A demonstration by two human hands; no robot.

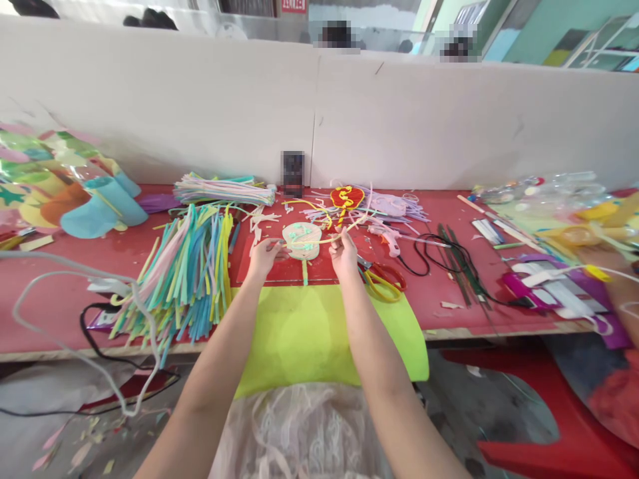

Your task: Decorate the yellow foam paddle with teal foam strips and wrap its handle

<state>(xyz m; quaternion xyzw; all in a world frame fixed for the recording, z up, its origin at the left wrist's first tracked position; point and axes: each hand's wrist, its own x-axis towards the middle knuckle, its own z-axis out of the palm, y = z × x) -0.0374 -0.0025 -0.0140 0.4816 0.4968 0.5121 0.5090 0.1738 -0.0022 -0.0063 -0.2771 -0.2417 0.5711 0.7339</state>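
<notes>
A thin pale yellow pipe cleaner (355, 223) stretches between my two hands, its free end curving up past the right one. My left hand (267, 256) pinches it near one end, fingers together. My right hand (343, 251) grips it between thumb and fingers. Just beneath lies a round cream fan-shaped piece (310, 251) with mint-green curls and a short green-yellow handle. It rests on a red board (327, 271). Orange-and-yellow-handled scissors (385, 283) lie right of my right hand. Behind is a red round piece (346, 197) with yellow trim.
Bundled pastel pipe cleaners (187, 273) cover the table's left side. A pink glue gun (389, 238) with a black cord lies to the right, near dark sticks (456, 266) and a purple power strip (534, 286). A yellow-green sheet (309, 332) hangs over the front edge.
</notes>
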